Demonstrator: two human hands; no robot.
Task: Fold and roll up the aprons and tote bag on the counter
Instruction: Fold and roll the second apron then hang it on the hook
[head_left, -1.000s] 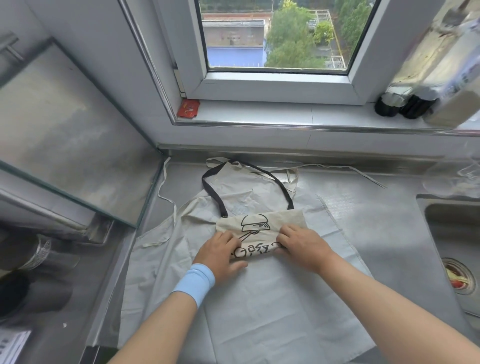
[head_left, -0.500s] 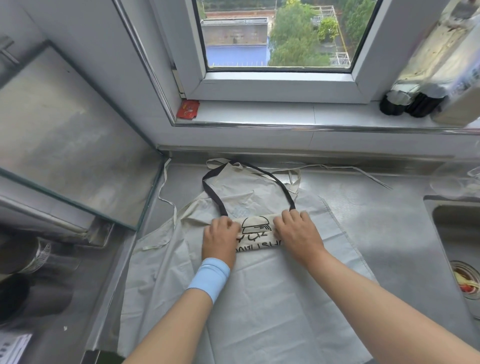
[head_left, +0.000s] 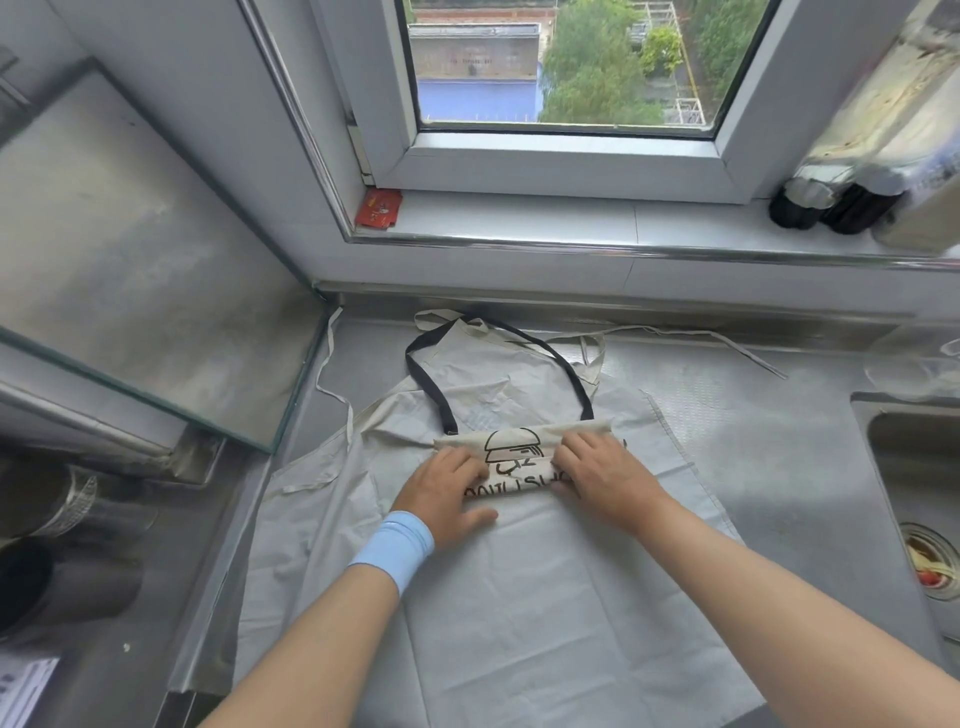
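Note:
A cream tote bag (head_left: 519, 457) with a black printed drawing and lettering is rolled into a short bundle in the middle of the counter. Its dark strap (head_left: 431, 384) loops away toward the window. The bundle lies on a pale apron (head_left: 519, 613) spread flat over the steel counter (head_left: 753, 431). My left hand (head_left: 441, 493), with a light blue wristband, presses on the roll's left end. My right hand (head_left: 608, 473) grips the roll's right end, fingers curled over its far edge.
A sink (head_left: 914, 499) with a drain strainer lies at the right. A glass panel (head_left: 130, 270) stands at the left above a lower stove area. Dark bottles (head_left: 831, 202) and a small red packet (head_left: 379, 208) sit on the window sill. Apron ties trail toward the back wall.
The tote bag roll has turned further away from me toward the strap, and both hands moved with it; the printed drawing now faces up on the roll.

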